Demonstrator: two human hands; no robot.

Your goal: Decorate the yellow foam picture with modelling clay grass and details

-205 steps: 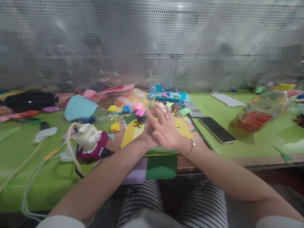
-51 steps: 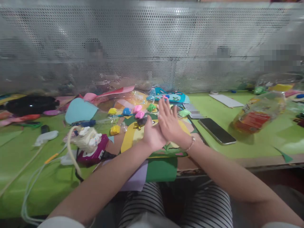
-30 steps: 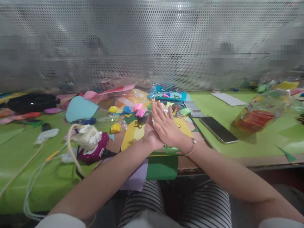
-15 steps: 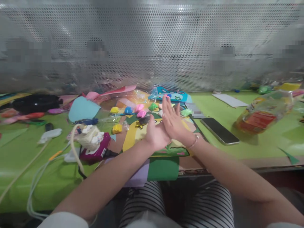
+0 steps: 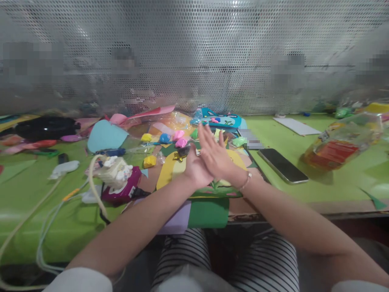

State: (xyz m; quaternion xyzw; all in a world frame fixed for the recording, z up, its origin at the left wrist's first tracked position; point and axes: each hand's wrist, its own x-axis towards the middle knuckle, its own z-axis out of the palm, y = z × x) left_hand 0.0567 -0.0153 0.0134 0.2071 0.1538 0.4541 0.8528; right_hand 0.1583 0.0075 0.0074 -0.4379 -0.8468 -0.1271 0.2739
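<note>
My left hand (image 5: 197, 172) is turned palm up with its thumb sticking up, above a yellow and green picture board (image 5: 169, 172). Across its palm lies my right hand (image 5: 216, 159), flat, its fingers stretched forward and away. The palms meet, and anything between them is hidden. Just beyond the hands are small wrapped lumps of coloured clay, among them a pink lump (image 5: 181, 142), a blue lump (image 5: 164, 138) and a yellow lump (image 5: 149, 162). A blue decorated panel (image 5: 233, 121) with clay shapes on it lies further back.
A phone (image 5: 283, 165) and a clear bag with a red label (image 5: 336, 154) are on the right. To the left stand a purple power strip with plugs (image 5: 124, 187) and loose cables (image 5: 50, 227). A perforated metal screen (image 5: 194, 52) rises behind the green table.
My right hand has shifted slightly left across my left palm, its fingers now leaning further left. Both hands stay pressed together over the board. The view has moved a little.
</note>
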